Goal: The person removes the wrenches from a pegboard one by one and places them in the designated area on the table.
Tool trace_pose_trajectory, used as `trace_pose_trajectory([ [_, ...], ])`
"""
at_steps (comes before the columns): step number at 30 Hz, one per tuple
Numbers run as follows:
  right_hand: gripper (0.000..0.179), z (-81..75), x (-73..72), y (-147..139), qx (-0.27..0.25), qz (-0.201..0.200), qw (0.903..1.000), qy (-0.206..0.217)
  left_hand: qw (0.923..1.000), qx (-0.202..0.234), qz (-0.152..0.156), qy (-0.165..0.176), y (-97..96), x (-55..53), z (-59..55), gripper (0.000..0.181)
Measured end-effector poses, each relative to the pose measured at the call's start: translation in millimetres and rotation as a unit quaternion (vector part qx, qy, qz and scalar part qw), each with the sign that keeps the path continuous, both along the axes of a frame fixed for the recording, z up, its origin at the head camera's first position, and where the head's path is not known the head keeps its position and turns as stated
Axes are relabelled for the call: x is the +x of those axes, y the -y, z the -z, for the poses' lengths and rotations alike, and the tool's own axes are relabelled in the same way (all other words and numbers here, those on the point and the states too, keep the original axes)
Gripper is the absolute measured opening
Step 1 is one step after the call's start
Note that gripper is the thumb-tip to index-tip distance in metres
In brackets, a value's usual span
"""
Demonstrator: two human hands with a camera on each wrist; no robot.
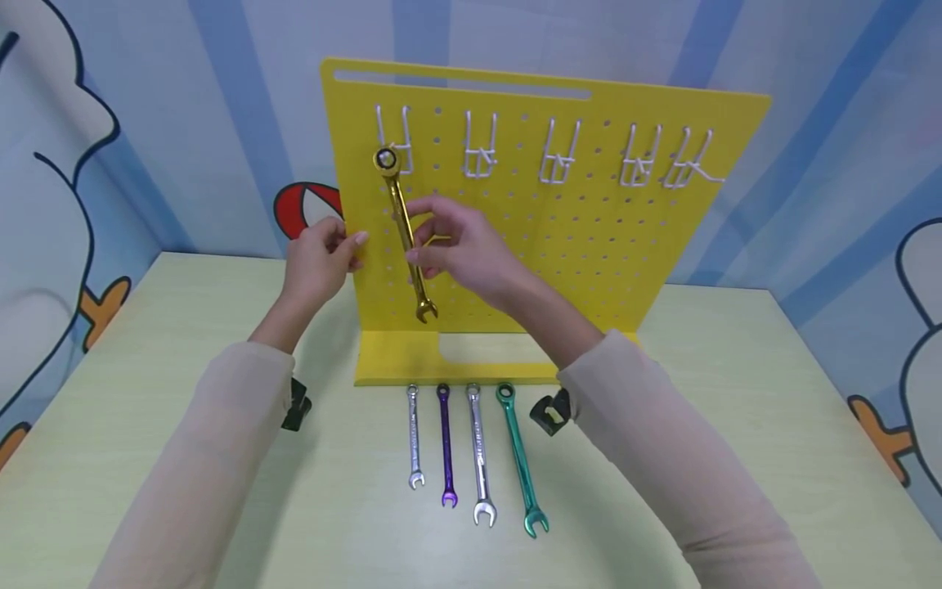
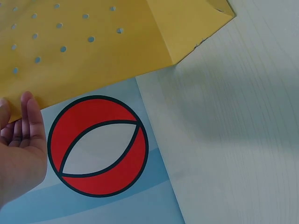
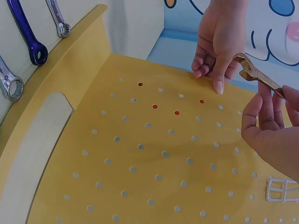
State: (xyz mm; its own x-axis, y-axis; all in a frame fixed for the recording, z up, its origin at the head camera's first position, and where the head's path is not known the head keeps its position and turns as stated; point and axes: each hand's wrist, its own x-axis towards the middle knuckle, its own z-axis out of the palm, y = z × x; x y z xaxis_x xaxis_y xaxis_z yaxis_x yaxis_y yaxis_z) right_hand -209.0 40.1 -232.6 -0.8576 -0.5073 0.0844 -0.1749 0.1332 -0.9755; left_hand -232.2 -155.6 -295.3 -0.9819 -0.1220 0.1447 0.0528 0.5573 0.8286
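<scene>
My right hand (image 1: pixel 471 249) pinches a gold combination wrench (image 1: pixel 401 214) by its shank. The wrench hangs nearly upright in front of the yellow pegboard (image 1: pixel 589 245), open jaw down. Its ring end overlaps the leftmost white hook (image 1: pixel 407 139); whether the ring is on the hook, I cannot tell. In the right wrist view the wrench's open end (image 3: pixel 250 72) sticks out beyond the fingers. My left hand (image 1: pixel 316 260) holds the board's left edge, thumb on the front and the other fingers partly hidden behind.
Several wrenches lie in a row before the board: a small silver one (image 1: pixel 414 438), a purple one (image 1: pixel 446 446), a larger silver one (image 1: pixel 479 454) and a green one (image 1: pixel 522 458). More white hooks (image 1: pixel 480 155) line the board's upper part. Behind the table (image 1: pixel 736 393) is a patterned wall.
</scene>
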Motion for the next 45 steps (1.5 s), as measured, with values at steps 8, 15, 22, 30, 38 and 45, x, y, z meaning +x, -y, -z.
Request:
trace_pose_trajectory([
  [8,0.041,-1.1,3.8,-2,0.004,-0.009,0.9999,-0.006,1.0000,-0.002,0.000,-0.003,0.0,0.5,0.7,0.030],
  [15,0.041,-1.9,5.7,-4,0.003,-0.010,0.9999,-0.006,1.0000,-0.004,-0.001,-0.001,-0.1,-0.3,1.1,0.031],
  [22,0.040,2.0,5.9,-9,-0.003,-0.015,0.9998,-0.010,1.0000,-0.002,0.001,0.000,-0.5,0.2,0.6,0.030],
  [30,0.039,10.0,5.4,-18,0.001,-0.014,0.9998,-0.012,0.9999,-0.004,-0.006,0.009,-1.5,-2.2,0.8,0.030],
  [38,0.038,21.2,5.1,-31,0.019,-0.008,0.9998,0.000,0.9999,-0.006,-0.005,0.008,-1.4,-2.2,0.9,0.031],
  [45,0.036,36.2,6.4,-45,0.037,-0.003,0.9992,0.013,0.9999,-0.008,-0.006,0.007,-1.5,-2.1,1.2,0.031],
])
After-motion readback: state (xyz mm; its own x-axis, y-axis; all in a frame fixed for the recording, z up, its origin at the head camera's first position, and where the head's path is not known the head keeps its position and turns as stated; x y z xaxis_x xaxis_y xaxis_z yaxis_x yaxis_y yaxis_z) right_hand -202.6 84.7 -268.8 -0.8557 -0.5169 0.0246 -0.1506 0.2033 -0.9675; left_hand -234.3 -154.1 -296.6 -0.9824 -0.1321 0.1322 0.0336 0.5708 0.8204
